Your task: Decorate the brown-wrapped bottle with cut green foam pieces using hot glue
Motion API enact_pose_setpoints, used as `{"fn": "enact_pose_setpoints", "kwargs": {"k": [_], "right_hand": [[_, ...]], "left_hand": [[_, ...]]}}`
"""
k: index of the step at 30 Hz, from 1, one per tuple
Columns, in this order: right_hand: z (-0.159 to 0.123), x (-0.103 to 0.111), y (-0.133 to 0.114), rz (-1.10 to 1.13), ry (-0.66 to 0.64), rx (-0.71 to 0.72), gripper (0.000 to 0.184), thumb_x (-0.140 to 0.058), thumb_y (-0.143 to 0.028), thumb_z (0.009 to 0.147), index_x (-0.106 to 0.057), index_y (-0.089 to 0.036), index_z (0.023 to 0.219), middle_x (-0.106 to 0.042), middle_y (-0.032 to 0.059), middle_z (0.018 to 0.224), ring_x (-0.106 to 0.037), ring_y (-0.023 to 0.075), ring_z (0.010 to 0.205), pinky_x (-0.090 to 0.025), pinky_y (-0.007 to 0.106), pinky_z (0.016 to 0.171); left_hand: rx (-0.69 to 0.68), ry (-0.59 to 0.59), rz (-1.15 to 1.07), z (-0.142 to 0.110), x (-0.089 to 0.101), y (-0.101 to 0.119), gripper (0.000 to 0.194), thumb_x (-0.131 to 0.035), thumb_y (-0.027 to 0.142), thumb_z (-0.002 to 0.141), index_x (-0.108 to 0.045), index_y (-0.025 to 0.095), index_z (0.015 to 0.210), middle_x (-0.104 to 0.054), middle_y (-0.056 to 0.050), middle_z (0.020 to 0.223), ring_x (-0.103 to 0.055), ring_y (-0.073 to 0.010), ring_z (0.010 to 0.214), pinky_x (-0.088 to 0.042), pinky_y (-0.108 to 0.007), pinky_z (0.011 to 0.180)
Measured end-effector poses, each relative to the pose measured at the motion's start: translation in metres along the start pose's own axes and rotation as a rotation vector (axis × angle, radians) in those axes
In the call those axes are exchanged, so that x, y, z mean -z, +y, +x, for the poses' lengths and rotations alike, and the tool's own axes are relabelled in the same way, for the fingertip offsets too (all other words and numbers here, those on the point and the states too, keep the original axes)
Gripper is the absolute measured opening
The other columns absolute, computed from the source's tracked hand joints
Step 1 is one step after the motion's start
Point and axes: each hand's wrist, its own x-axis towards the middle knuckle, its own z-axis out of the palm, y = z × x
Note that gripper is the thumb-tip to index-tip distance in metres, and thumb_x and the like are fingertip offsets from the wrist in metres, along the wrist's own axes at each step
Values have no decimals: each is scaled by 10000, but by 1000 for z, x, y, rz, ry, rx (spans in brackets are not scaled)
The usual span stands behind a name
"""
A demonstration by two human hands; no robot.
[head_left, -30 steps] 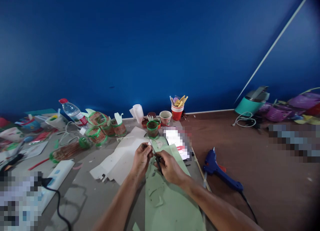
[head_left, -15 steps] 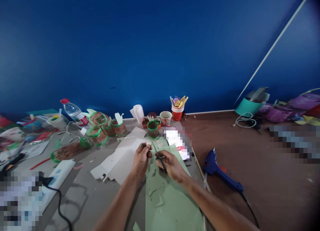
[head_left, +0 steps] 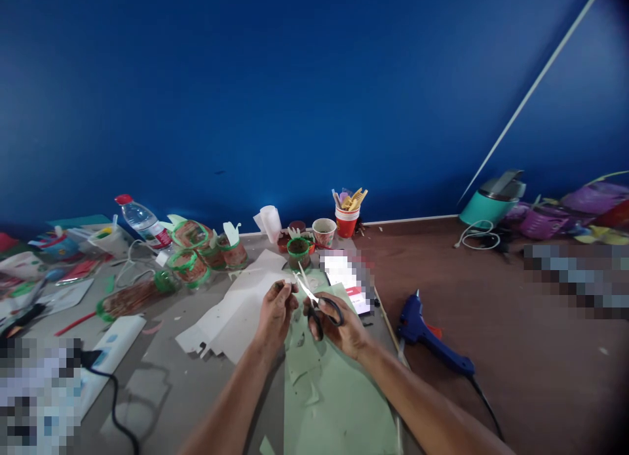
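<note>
My right hand (head_left: pixel 344 327) holds a pair of scissors (head_left: pixel 308 290) by its black handles, blades parted and pointing up and left. Beside the blades, my left hand (head_left: pixel 276 311) is closed in a pinch; what its fingertips grip is too small to make out. Both hands are over a pale green sheet (head_left: pixel 339 396) strewn with small paper scraps. White cut paper (head_left: pixel 236 304) lies to the left, partly behind my left forearm. Just beyond the scissors is a small green-rimmed pot (head_left: pixel 298 252) filled with something dark.
A blue glue gun (head_left: pixel 432 337) lies at right with its cord trailing. A phone (head_left: pixel 346 281) lies behind my right hand. Further back are a patterned paper cup (head_left: pixel 324 232) and a red cup (head_left: pixel 346 224) of tools. Left are a bottle (head_left: pixel 142 222) and a power strip (head_left: pixel 111 350).
The scissors have opened and turned in my right hand, so both blades and the handle loops now show. My left hand stays almost in place, still pinched.
</note>
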Motion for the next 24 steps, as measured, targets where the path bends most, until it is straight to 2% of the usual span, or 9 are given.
{"fn": "enact_pose_setpoints", "kwargs": {"k": [4, 11, 15, 20, 24], "right_hand": [[0, 3, 1, 66, -63, 3, 347, -694, -470, 737, -639, -155, 872, -660, 30, 680, -532, 105, 425, -401, 221, 422], [1, 4, 3, 68, -48, -28, 383, -704, -495, 708, -639, -154, 872, -682, 50, 718, -532, 110, 432, -399, 227, 417], [1, 4, 2, 86, -53, -29, 392, -711, -502, 698, -638, -153, 860, -682, 53, 714, -536, 114, 435, -400, 227, 414], [1, 5, 3, 113, -61, -30, 385, -709, -491, 701, -638, -155, 876, -689, 58, 727, -546, 118, 441, -407, 229, 421], [1, 5, 5, 106, -48, -42, 396, -711, -507, 684, -634, -161, 859, -692, 64, 734, -544, 124, 452, -406, 235, 419]], "left_hand": [[15, 10, -28, 3, 2, -2, 317, -786, 330, 644, -535, 166, 746, -645, 14, 699, -441, -30, 445, -372, -181, 481], [20, 55, -81, 5, 3, -1, 304, -788, 282, 637, -527, 169, 745, -696, -22, 809, -463, -23, 431, -404, -187, 482], [16, 64, -101, 7, 4, -1, 298, -790, 282, 634, -539, 168, 744, -672, 1, 757, -501, -34, 458, -400, -175, 469], [48, 29, -133, 4, 4, 0, 292, -790, 269, 647, -534, 166, 744, -625, 32, 677, -466, -27, 441, -429, -176, 490], [42, 46, -148, 4, 3, -2, 277, -780, 244, 653, -535, 169, 757, -690, -21, 801, -493, -28, 451, -436, -173, 479]]}}
